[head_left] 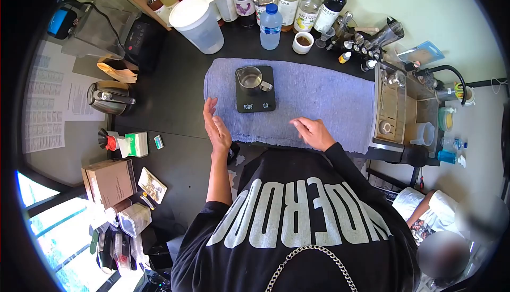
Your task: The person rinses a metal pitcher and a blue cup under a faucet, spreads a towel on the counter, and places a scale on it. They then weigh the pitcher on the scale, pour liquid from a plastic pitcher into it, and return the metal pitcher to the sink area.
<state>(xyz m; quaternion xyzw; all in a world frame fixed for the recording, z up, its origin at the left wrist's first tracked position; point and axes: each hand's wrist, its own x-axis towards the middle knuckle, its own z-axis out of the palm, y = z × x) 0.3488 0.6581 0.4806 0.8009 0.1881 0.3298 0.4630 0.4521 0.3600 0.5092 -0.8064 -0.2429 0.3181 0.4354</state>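
Observation:
On a blue towel stands a black digital scale with lit digits, and a small metal cup with a handle rests on it. My left hand is held at the towel's left edge, below and left of the scale, fingers apart and holding nothing. To the right of the scale, over the towel's front part, my right hand has its fingers curled in; whether anything small is between them is hidden. Neither hand touches the scale or the cup.
Behind the towel are a lidded pitcher, a water bottle, a white cup and several syrup bottles. A kettle stands left, a coffee machine right. Other people are at the lower right.

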